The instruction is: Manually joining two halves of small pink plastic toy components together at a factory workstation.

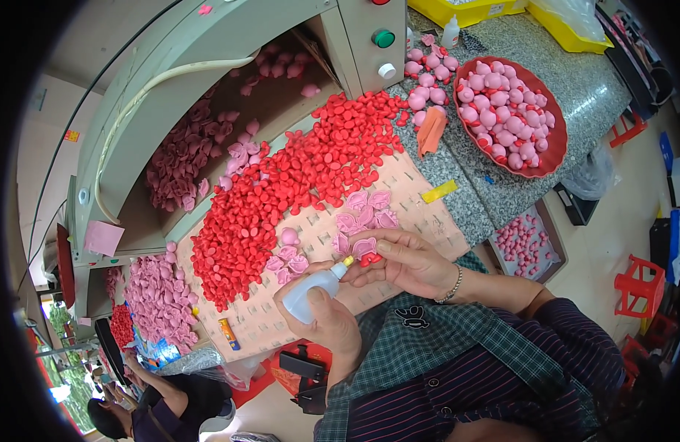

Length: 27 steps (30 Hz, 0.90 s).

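My left hand [330, 324] is wrapped round a white squeeze bottle [310, 296] with a yellow tip, tilted up to the right. Its tip touches or nearly touches a small pink cupped piece [364, 247] with red pieces at its lower edge, which my right hand [410, 264] pinches between thumb and fingers. Just beyond lie several pink cupped pieces [366, 215] on the peach-coloured mat [421, 214]. Left of the bottle are more pink cupped pieces [286, 264] and a round pink piece [289, 236]. A broad heap of glossy red pieces [281, 191] spreads across the mat behind.
A grey arched machine [126, 140] with pink pieces inside stands behind. At right, a red bowl [554, 140] holds round pink-and-red figures. A heap of pink pieces [159, 298] lies far left, near a seated person [156, 405]. A glue stick [229, 334] and a yellow strip [439, 191] lie nearby.
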Available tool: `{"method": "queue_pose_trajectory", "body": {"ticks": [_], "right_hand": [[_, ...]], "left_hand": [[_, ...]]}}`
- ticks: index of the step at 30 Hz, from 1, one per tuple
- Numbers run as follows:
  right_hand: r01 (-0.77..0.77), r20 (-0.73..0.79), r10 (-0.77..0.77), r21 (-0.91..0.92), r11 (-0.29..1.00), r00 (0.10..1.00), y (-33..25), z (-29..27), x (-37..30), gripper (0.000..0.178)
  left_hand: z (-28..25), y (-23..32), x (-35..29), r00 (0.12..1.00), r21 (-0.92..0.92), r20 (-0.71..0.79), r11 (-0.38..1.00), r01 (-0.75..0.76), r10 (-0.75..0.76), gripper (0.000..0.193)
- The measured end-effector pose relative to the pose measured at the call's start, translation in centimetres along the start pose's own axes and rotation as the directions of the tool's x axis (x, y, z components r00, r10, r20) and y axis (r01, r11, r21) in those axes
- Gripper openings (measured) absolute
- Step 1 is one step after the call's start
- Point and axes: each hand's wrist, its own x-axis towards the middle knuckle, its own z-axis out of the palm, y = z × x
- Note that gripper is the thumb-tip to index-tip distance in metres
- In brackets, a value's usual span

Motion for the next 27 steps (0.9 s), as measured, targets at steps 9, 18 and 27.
{"method": "queue_pose_trajectory", "body": {"ticks": [9, 18, 27], "right_hand": [[0.001, 0.012, -0.001, -0.033, 0.999, 1.000, -0.11, -0.15, -0.07, 0.045], [0.001, -0.003, -0.001, -0.039, 0.999, 1.000, -0.15, 0.12, -0.13, 0.045], [-0.001, 0.030, 0.002, -0.039, 0.999, 1.000, 0.01, -0.08, -0.20, 0.044]], "left_hand": [[0.33, 0.31, 0.10, 0.999, 0.040, 0.034, 0.999, -0.019, 0.018, 0.038], [0.47, 0.60, 0.08, 0.998, 0.081, 0.049, 0.996, -0.032, 0.028, 0.037], [0.27, 0.39, 0.01, 0.998, 0.094, 0.061, 0.995, -0.023, 0.017, 0.036]]}}
